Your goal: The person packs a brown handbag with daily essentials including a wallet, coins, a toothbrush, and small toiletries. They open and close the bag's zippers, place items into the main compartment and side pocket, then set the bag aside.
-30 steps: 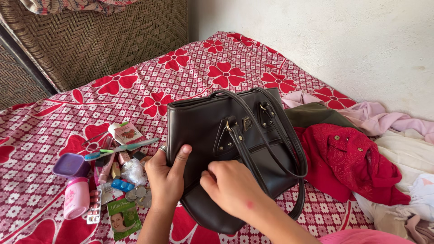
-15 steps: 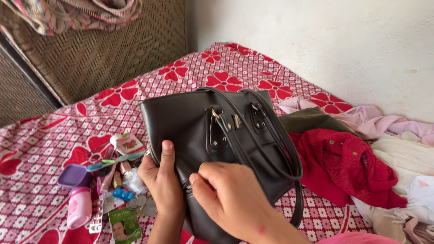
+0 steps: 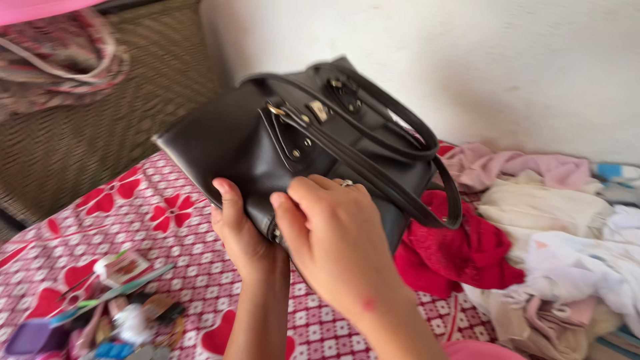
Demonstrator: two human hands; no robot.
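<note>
Dark, smooth leather-like handbag (image 3: 267,143) gripped in both hands and lifted clear of the bed. Left hand (image 3: 243,230) closed around the lower edge of the bag, thumb pressed flat on its front panel. Right hand (image 3: 333,233) curled over the same lower corner just beside the left, fingers folded onto the bag, a ring on one finger.

Bag tilted, long axis running from lower right near the hands up toward the upper left, top opening and metal fittings turned toward the wall. Two stiff looped handles (image 3: 407,167) hanging off the right side, partly covering the clothes behind.

Just right of the bag, a crumpled red garment (image 3: 460,253), soft and folded on itself; beyond it a loose heap of pale pink, cream and white clothes (image 3: 553,220). Below, bedsheet (image 3: 167,220) in red and white checks with large red flowers. At lower left, well apart from the hands, a blurred scatter of small items (image 3: 113,307): a purple piece, a green stick-like object, a small card, coins or similar. Behind, a brown woven wicker panel (image 3: 87,133) with a patterned strap or cloth (image 3: 60,60) draped on it, and a plain white wall (image 3: 500,67).
</note>
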